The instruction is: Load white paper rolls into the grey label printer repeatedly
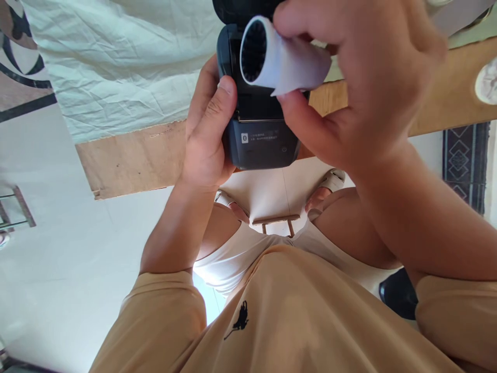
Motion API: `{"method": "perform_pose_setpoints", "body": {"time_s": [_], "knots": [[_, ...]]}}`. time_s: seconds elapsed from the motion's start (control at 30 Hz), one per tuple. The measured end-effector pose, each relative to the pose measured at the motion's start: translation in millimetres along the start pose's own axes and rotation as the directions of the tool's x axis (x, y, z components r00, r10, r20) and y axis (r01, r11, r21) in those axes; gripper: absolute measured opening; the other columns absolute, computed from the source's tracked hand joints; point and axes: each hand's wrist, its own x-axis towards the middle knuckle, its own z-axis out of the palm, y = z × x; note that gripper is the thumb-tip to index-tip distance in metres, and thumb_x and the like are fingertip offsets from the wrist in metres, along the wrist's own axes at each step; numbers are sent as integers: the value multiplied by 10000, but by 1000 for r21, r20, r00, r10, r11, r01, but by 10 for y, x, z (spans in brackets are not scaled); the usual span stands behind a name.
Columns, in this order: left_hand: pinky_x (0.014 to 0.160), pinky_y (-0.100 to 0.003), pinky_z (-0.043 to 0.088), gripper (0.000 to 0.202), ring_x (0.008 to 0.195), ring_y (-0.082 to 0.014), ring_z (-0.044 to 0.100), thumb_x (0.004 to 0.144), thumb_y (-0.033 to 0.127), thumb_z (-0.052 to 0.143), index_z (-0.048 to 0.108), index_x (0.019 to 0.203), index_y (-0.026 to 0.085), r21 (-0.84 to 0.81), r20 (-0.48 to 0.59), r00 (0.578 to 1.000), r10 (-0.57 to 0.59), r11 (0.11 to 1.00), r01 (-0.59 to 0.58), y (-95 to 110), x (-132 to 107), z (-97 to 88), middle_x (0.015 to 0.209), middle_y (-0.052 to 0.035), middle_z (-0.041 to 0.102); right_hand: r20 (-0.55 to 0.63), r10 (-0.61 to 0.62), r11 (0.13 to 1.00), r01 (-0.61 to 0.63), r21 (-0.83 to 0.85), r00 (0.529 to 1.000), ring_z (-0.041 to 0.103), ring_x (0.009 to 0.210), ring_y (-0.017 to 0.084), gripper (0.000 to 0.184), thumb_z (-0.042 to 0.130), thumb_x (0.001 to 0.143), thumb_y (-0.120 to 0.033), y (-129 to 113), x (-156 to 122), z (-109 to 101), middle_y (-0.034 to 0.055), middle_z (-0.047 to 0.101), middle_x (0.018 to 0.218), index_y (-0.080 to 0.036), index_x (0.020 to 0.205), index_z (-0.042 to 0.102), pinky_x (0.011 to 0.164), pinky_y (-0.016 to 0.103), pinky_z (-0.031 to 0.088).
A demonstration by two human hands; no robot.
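A dark, rounded label printer (262, 142) with its lid raised is gripped along its side by my left hand (212, 122), the thumb lying on the rim. Over its open compartment, my right hand (373, 77) pinches a white paper roll (303, 65) between thumb and fingers. The roll's near end faces left and shows a hollow core with a dark ribbed inside. A loose paper edge sticks out near my right thumb. Part of the compartment is hidden behind the roll and my right hand.
A pale green cloth (128, 62) covers much of the wooden table (135, 160), leaving its front edge bare. A round white object (487, 83) lies at the right. Below are my legs, a wooden stool rung (275, 220) and a dark patterned mat (464, 166).
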Motion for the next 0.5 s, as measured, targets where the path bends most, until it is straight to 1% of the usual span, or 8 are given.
{"method": "perform_pose_setpoints", "body": {"time_s": [0.07, 0.1, 0.13, 0.2, 0.27, 0.3, 0.4, 0.5], "knots": [[850, -324, 447, 261, 1174, -223, 451, 842, 278, 289, 545, 857, 231, 13, -10, 1000, -13, 1000, 13, 0, -9, -9, 960, -25, 598, 5, -178, 966, 175, -192, 984, 433, 1106, 51, 366, 257, 799, -393, -60, 9, 3, -142, 422, 1148, -366, 1143, 381, 982, 240, 374], [853, -326, 448, 241, 1187, -225, 436, 836, 297, 307, 537, 880, 243, 23, -16, 999, -27, 999, 28, 1, -15, -17, 986, -19, 597, 17, -223, 939, 219, -267, 975, 437, 1107, 53, 366, 239, 803, -391, -80, 19, 4, -151, 415, 1153, -379, 1151, 352, 980, 243, 385], [852, -326, 449, 219, 1199, -227, 422, 829, 315, 330, 529, 901, 258, 32, -24, 999, -43, 998, 44, 3, -21, -26, 1022, -6, 592, 32, -216, 925, 215, -314, 976, 441, 1108, 62, 372, 243, 799, -413, -94, 32, 6, -147, 416, 1153, -370, 1156, 340, 980, 254, 394], [841, -328, 456, 194, 1210, -234, 410, 810, 349, 378, 520, 923, 279, 43, -41, 997, -65, 997, 67, 9, -34, -44, 1073, 12, 576, 60, -114, 933, 128, -338, 992, 465, 1080, 80, 408, 286, 775, -470, -107, 55, 15, -108, 456, 1104, -318, 1145, 368, 983, 290, 398], [836, -341, 463, 194, 1200, -233, 425, 809, 349, 385, 509, 938, 275, 34, -48, 997, -63, 997, 64, 16, -45, -54, 1071, 6, 567, 67, -75, 934, 93, -344, 995, 490, 1044, 75, 388, 287, 776, -472, -108, 63, 31, -82, 489, 1047, -273, 1082, 418, 954, 309, 408], [838, -346, 465, 192, 1189, -227, 438, 814, 333, 374, 501, 942, 268, 29, -45, 997, -57, 998, 58, 20, -49, -56, 1062, -1, 566, 60, -87, 934, 102, -342, 994, 500, 1028, 68, 362, 274, 785, -466, -104, 60, 40, -79, 499, 1025, -261, 1033, 439, 931, 312, 415], [831, -329, 470, 176, 1151, -199, 470, 823, 310, 357, 472, 946, 263, 37, -33, 998, -54, 998, 55, 25, -56, -53, 1060, -8, 556, 19, -189, 924, 185, -334, 982, 522, 971, 46, 334, 223, 811, -446, -78, 37, 68, -87, 521, 983, -243, 934, 459, 863, 298, 428], [804, -306, 476, 199, 1135, -186, 476, 841, 303, 299, 461, 936, 236, 66, 9, 999, -38, 997, 38, 16, -57, -45, 1002, -13, 551, -35, -272, 904, 243, -352, 962, 526, 934, 41, 296, 270, 801, -418, -35, 12, 86, -77, 538, 927, -241, 924, 473, 840, 281, 430]]}}
